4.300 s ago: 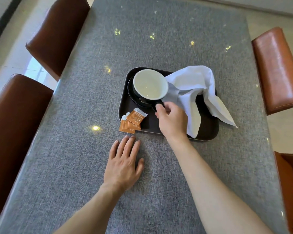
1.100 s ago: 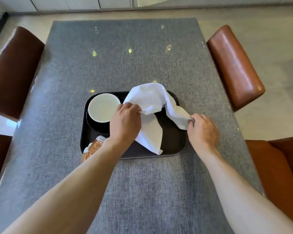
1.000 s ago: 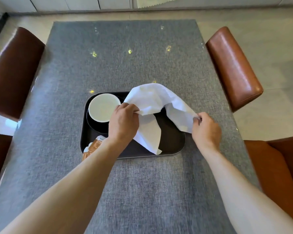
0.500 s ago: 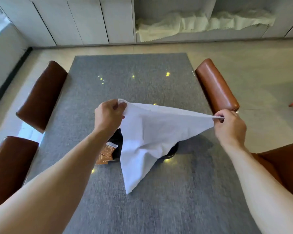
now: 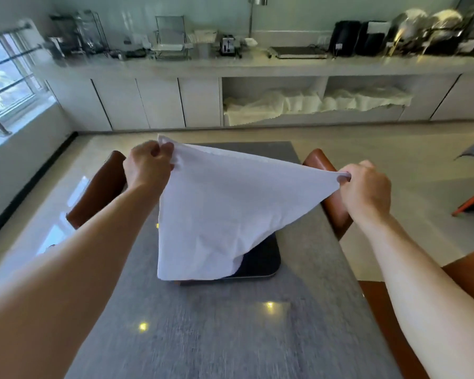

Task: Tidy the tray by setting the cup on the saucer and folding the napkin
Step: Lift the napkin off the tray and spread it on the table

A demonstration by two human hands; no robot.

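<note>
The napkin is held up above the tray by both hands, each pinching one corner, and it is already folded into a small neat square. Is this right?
Not quite. The head view shows the napkin spread open and hanging loose, not folded into a square. The rest holds: the left hand and the right hand each pinch a corner, holding it up above the tray.

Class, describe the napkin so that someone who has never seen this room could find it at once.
Start at the grey table and its dark tray. Above it, the left hand and right hand stretch the napkin: the only white cloth held in the air.
</note>
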